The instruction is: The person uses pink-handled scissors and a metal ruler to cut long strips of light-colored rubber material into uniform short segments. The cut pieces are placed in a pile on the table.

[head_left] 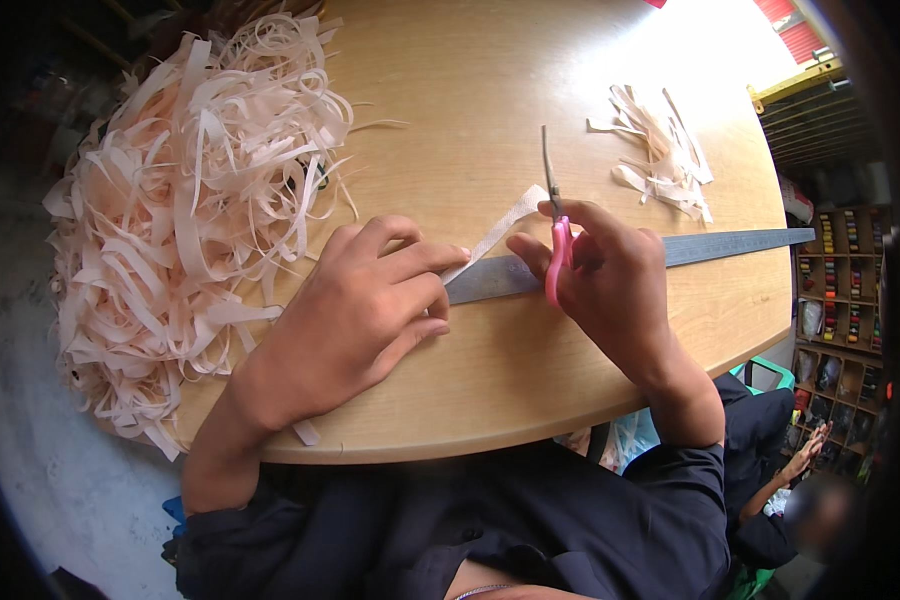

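A pale pink fabric strip [495, 232] slants across the metal ruler [710, 248] in the middle of the table. My left hand [355, 310] is closed, palm down, with its fingertips on the strip's near part; how the thumb meets it is hard to see. Scissors with pink handles [558, 262] are in my right hand [615, 280], blades pointing away from me. The right fingertips are close to the strip's far end. A short pale strip end [307, 432] shows near the table edge below my left wrist.
A large tangled heap of pale strips [205, 190] covers the table's left side. A small pile of cut strips [665, 150] lies at the far right. The table's curved edge [450, 445] runs before me. Another person's hand [808, 450] and thread shelves [845, 270] are at right.
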### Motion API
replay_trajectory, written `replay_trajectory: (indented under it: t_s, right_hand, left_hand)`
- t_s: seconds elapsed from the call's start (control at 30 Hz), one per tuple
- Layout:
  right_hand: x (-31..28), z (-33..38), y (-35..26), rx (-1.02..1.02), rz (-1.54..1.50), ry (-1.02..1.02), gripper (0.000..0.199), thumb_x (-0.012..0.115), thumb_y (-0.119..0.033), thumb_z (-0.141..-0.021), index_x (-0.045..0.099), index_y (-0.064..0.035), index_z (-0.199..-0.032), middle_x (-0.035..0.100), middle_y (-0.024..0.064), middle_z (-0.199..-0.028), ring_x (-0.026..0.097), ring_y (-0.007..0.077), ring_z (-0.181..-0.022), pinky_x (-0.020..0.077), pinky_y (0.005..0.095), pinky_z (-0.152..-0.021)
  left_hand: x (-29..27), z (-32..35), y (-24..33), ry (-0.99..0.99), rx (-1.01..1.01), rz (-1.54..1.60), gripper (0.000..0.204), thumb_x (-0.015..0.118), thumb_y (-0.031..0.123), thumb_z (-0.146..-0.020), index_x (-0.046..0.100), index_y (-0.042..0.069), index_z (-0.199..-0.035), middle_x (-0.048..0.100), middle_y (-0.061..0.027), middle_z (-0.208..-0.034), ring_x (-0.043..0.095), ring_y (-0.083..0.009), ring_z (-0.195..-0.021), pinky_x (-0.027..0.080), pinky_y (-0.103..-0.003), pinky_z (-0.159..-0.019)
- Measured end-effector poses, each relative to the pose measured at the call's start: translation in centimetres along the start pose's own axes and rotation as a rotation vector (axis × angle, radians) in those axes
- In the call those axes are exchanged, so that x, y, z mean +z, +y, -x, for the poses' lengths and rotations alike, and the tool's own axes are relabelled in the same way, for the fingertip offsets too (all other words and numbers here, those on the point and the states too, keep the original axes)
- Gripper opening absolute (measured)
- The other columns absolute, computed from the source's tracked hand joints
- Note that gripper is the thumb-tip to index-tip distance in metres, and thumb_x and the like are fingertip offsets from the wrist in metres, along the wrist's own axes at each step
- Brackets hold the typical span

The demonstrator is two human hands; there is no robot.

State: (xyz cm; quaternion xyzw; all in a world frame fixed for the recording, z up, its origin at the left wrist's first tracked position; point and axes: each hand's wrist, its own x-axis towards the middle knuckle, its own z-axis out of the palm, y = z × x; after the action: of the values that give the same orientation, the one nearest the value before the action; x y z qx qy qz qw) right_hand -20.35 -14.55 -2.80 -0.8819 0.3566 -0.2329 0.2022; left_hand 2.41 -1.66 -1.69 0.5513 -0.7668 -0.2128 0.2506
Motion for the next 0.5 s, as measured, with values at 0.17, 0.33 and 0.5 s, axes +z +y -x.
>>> replay_trajectory:
  t_s: [0.17,0.33,0.5]
  right_hand:
    - [1.2,-0.1,-0.1,-0.052,0.059,0.097,0.020,0.081,-0.024,-0.091,0.071,-0.0077,-0.090,0.067,0.0099,-0.058,0.065,0.0293,-0.048,0.0493,0.0369,-0.047]
    - [1.5,-0.5,-0.2,-0.017,0.031,0.107,0.018,0.079,-0.024,-0.092,0.071,-0.0111,-0.083,0.067,0.0078,-0.059,0.066,0.0284,-0.050,0.0502,0.0380,-0.049]
    - [1.2,-0.4,-0.1,-0.041,0.152,0.059,0.017,0.078,-0.021,-0.091,0.072,-0.0128,-0.077,0.068,0.0085,-0.060,0.066,0.0300,-0.051,0.0513,0.0386,-0.051]
  left_hand:
    - [0.0,-0.1,0.1,0.004,0.022,0.002,0.015,0.080,0.014,-0.085,0.071,0.005,-0.092,0.069,-0.0059,-0.133,0.056,-0.0304,-0.125,0.044,-0.045,-0.106]
    - [0.2,0.0,0.2,-0.004,0.028,0.012,0.015,0.080,0.015,-0.085,0.071,0.005,-0.092,0.069,-0.0061,-0.133,0.055,-0.0303,-0.125,0.043,-0.045,-0.105]
    - [0.0,-0.3,0.6,0.037,0.033,-0.001,0.015,0.081,0.011,-0.083,0.071,0.005,-0.092,0.070,-0.0076,-0.130,0.058,-0.0315,-0.122,0.046,-0.045,-0.102]
